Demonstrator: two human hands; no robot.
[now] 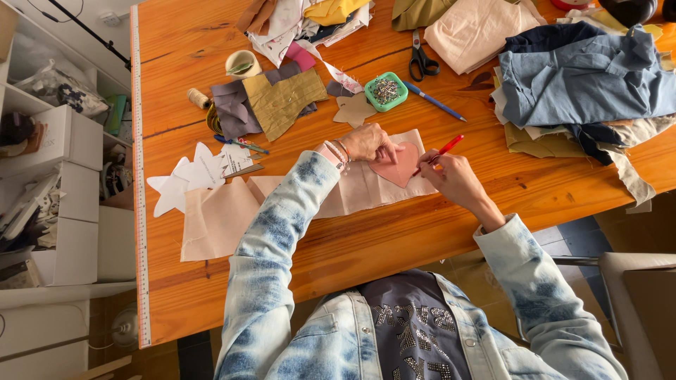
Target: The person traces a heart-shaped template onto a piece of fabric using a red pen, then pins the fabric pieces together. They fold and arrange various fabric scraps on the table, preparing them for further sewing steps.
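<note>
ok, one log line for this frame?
left hand: pressing heart template | right hand: holding red pen | under: pink fabric

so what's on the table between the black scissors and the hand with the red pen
In the head view, a blue pen lies slanted on the bare wood between the scissors and the right hand holding the red pen.

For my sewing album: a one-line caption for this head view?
Left hand pins a pink heart-shaped template on pale fabric while right hand holds a red pen.
</note>
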